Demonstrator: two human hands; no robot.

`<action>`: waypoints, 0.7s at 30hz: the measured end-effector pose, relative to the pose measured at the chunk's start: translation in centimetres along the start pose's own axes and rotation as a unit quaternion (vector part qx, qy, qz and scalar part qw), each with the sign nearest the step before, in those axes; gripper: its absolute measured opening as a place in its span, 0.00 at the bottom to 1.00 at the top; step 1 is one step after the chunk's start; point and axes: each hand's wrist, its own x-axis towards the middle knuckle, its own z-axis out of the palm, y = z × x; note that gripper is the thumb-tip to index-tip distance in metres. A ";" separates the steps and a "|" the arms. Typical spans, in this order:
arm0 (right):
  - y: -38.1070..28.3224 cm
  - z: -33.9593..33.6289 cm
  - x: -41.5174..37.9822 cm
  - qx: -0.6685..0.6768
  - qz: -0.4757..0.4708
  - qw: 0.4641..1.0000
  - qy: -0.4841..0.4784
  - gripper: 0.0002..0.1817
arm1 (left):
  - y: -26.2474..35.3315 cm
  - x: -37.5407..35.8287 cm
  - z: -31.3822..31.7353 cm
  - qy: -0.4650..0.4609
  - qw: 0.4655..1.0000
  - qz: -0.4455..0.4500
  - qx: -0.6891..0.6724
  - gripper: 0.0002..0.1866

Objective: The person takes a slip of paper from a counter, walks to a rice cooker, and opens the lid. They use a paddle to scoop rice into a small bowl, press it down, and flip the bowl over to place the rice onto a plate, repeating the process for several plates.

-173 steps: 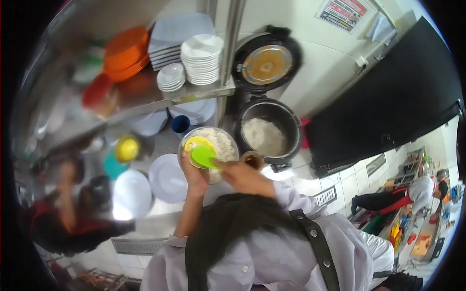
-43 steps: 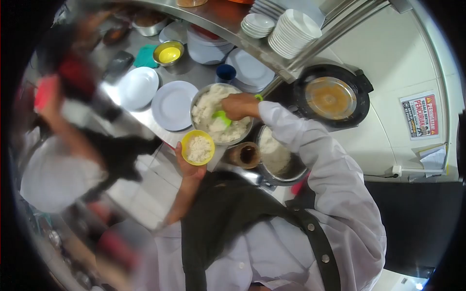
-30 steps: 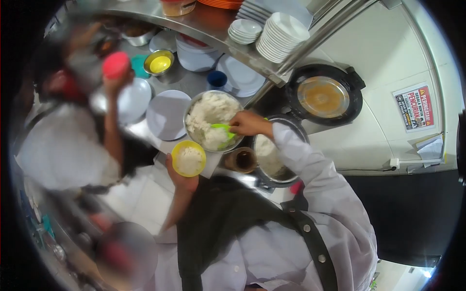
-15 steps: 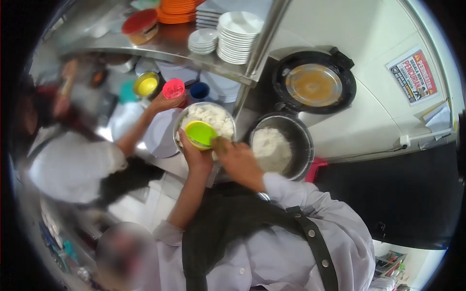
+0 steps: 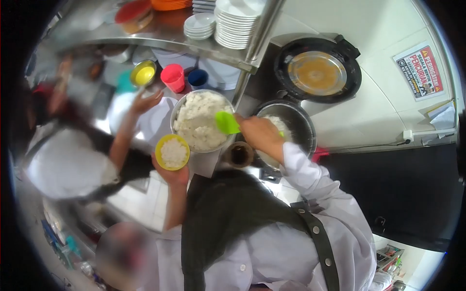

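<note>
Rice (image 5: pixel 174 153) is seen in a yellow bowl (image 5: pixel 159 157), held at the near edge of a larger metal bowl (image 5: pixel 206 151), also filled with rice. The yellow bowl is gripped by the fingers of the left hand (image 5: pixel 171 175), which are wrapped around its underside. A green paddle (image 5: pixel 226 123) is held in the closed fingers of the right hand (image 5: pixel 259 132), its blade above the right side of the metal bowl. Beside that bowl, a brown container (image 5: pixel 241 154) is placed near an open rice cooker (image 5: pixel 313 128), whose lid (image 5: pixel 291 52) is raised. The metal bowl's far side is crowded by a pink cup (image 5: pixel 173 76) and a blue cup (image 5: pixel 198 78). To the left, a white plate (image 5: pixel 159 116) is partly covered by a co-worker's hand (image 5: pixel 147 102). Space above is limited by a metal shelf (image 5: pixel 170 44), on which stacked white bowls (image 5: pixel 237 25) and a red-lidded tub (image 5: pixel 133 17) are kept.
</note>
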 end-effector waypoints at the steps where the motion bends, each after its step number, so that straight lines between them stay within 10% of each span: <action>1: -0.8 -0.6 0.7 -0.056 -0.020 0.998 0.002 0.24 | 0.1 0.1 -1.0 0.005 1.000 0.004 -0.007 0.32; 21: -5.4 2.6 8.2 -0.158 -0.170 0.965 -0.120 0.12 | -0.8 0.0 -1.9 0.002 0.997 -0.012 -0.072 0.33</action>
